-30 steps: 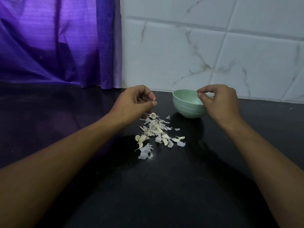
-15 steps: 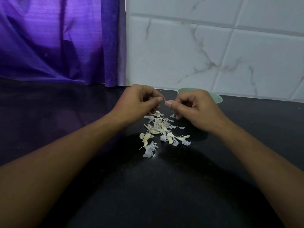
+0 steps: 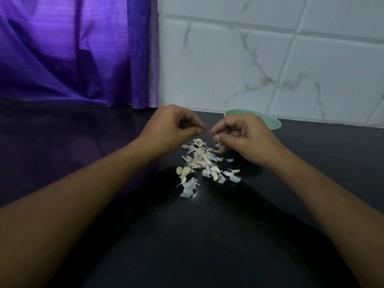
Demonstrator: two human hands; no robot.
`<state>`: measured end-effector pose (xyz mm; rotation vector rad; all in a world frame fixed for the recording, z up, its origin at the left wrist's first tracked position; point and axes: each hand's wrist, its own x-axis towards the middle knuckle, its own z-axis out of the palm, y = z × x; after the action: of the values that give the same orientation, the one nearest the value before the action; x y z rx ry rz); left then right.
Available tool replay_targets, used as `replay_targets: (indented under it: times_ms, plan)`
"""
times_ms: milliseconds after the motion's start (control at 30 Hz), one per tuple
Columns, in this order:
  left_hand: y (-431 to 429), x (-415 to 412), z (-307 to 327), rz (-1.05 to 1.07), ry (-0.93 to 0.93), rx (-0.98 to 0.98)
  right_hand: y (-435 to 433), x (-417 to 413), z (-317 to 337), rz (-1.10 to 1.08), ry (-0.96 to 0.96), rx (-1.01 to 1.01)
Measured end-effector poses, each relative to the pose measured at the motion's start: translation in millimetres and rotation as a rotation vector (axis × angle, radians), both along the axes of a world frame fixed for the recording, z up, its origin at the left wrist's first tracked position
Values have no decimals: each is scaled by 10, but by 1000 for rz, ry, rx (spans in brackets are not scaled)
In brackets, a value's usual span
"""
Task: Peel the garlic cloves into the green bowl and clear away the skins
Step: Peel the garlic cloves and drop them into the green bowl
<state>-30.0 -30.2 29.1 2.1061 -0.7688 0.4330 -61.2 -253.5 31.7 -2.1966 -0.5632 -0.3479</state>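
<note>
Black speckled bench (image 3: 207,235); white veined tile wall (image 3: 249,69) behind, purple curtain (image 3: 72,59) at left. Garlic skins and cloves (image 3: 199,161) scattered mid-bench, the scatter's long axis running far to near. Green bowl (image 3: 272,122) upright by the wall, mostly hidden behind right hand (image 3: 245,138). Left hand (image 3: 172,127) and right hand both curled, thumbs to fingertips, above the scatter's far end; contents cannot be made out.

My counter (image 3: 207,235) is glossy black, faintly speckled. On it the garlic skins (image 3: 188,189) are papery white, the cloves (image 3: 214,174) cream. Behind the skins: pale green bowl (image 3: 272,122), grey-veined white tiles (image 3: 228,69), purple curtain (image 3: 62,48).
</note>
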Motion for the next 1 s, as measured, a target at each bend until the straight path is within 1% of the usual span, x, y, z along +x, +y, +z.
replay_targets:
  times_ms: [100, 167, 233, 333, 400, 500, 600, 733, 833, 933, 1000]
  plan:
    - [19, 6, 20, 79, -38, -11, 0, -7, 7, -49, -56, -6]
    - [25, 28, 30, 72, -44, -18, -1, -12, 25, -81, -74, -27]
    - [17, 32, 17, 8, -20, -1, 2, -5, 13, -59, -15, -40]
    - [7, 17, -2, -23, -66, 72, 9, -15, 5, 10, 99, -50]
    - [26, 13, 23, -23, -82, 110, -12, -42, 51, 9, 78, -55]
    - [40, 28, 59, 61, -217, 205, -51, -101, 153, -23, 85, -97]
    - [37, 23, 79, 26, -221, 296, -79, -141, 205, -30, 221, -169]
    - [23, 23, 63, -47, -242, 377, -144, -162, 202, 73, 416, -256]
    - [11, 7, 65, -81, -216, 368, -192, -177, 232, 117, 547, -291]
    - [10, 0, 63, -60, -208, 328, -228, -167, 239, 136, 640, -317]
    - [5, -3, 51, -65, -240, 315, -245, -152, 210, 131, 681, -331]
